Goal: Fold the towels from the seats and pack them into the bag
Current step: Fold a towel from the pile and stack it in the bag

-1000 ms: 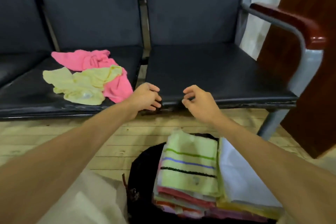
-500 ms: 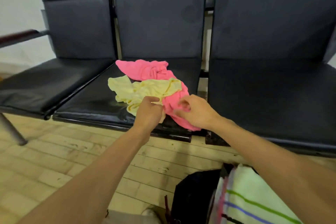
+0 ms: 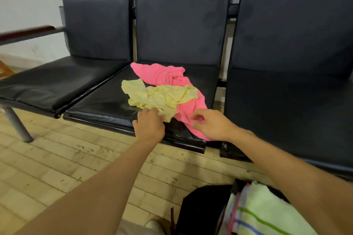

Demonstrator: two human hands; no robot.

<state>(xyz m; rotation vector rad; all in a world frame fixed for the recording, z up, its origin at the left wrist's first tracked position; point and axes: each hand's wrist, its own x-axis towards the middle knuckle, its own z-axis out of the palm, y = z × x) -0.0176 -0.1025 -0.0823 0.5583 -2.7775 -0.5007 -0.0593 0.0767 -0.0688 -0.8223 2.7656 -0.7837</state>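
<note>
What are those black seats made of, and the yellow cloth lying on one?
The seats look like black leather or vinyl over padding: smooth, with a soft sheen and stitched panels; which one, I cannot tell. The yellow towel looks like thin soft woven cloth, probably cotton: matte, limp and crumpled.
</note>
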